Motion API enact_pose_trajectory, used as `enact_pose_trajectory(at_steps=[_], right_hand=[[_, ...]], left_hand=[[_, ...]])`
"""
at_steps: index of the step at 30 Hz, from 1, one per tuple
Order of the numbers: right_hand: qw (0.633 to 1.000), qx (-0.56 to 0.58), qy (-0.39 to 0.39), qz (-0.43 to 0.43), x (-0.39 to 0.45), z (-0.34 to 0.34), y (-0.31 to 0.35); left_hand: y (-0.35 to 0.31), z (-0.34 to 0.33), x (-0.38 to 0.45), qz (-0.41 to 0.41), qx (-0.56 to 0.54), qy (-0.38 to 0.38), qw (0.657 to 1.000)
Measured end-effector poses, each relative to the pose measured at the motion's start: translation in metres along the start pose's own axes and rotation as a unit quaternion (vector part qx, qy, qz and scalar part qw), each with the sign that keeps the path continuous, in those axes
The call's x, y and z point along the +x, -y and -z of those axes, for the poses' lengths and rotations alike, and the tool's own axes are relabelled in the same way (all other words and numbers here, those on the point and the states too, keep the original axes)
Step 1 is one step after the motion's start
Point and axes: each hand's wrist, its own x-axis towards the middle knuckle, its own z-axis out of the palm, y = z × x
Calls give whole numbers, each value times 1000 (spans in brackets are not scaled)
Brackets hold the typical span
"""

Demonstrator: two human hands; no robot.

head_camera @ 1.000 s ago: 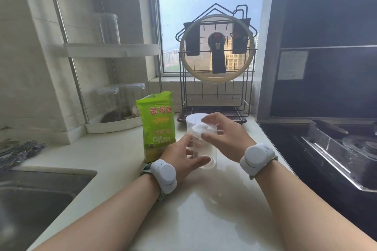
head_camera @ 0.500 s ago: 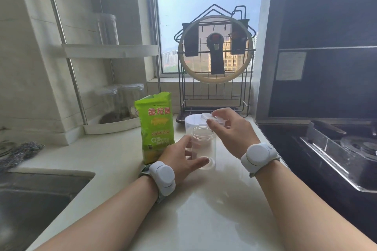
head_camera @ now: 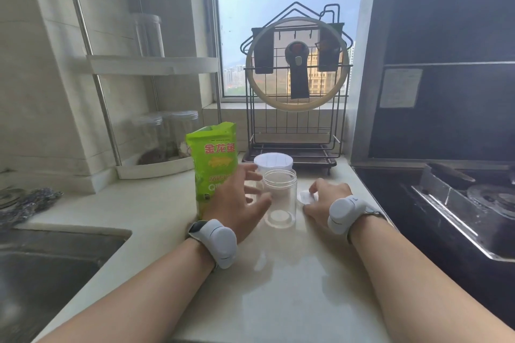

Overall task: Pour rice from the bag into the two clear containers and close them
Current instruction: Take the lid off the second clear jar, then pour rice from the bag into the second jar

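Observation:
A green rice bag (head_camera: pixel 213 164) stands upright on the pale counter (head_camera: pixel 278 287). Just right of it is a clear container (head_camera: pixel 280 198), open at the top and empty. Behind it stands a second clear container (head_camera: pixel 273 160) with its white lid on. My left hand (head_camera: pixel 239 203) hovers between the bag and the open container, fingers spread and holding nothing. To the right of that container, my right hand (head_camera: pixel 326 198) is low on the counter, with fingers and thumb curled round a small clear lid (head_camera: pixel 306 198) that lies there.
A steel sink (head_camera: pixel 41 273) takes up the lower left, with a metal scrubber (head_camera: pixel 30 200) beside it. A corner shelf (head_camera: pixel 156 168) holds jars. A wire rack (head_camera: pixel 295 131) with a pot lid stands at the window. A dark stove (head_camera: pixel 459 203) borders the counter's right edge.
My right hand took the lid off the front container and carried it down to the counter on the right. My left hand let go of the container and spread its fingers.

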Motion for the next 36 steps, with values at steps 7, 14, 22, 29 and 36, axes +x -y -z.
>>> enact_pose_trajectory(at_steps=[7,14,22,29,36], right_hand=[[989,96,-94,63,-10,15,9],[926,358,11,118,-18,18,16],[929,307,155,139,-19,10,17],[946,265,106,156,-24,9,19],[944,266,87,175,-24,4,19]], left_hand=[[-30,37,8,-115,13,-196,974],[1,81,32,-74,32,-331,940],[47,52,23,177,-64,-9,982],[48,44,23,164,-11,-5,986],[56,53,24,141,-20,51,989]])
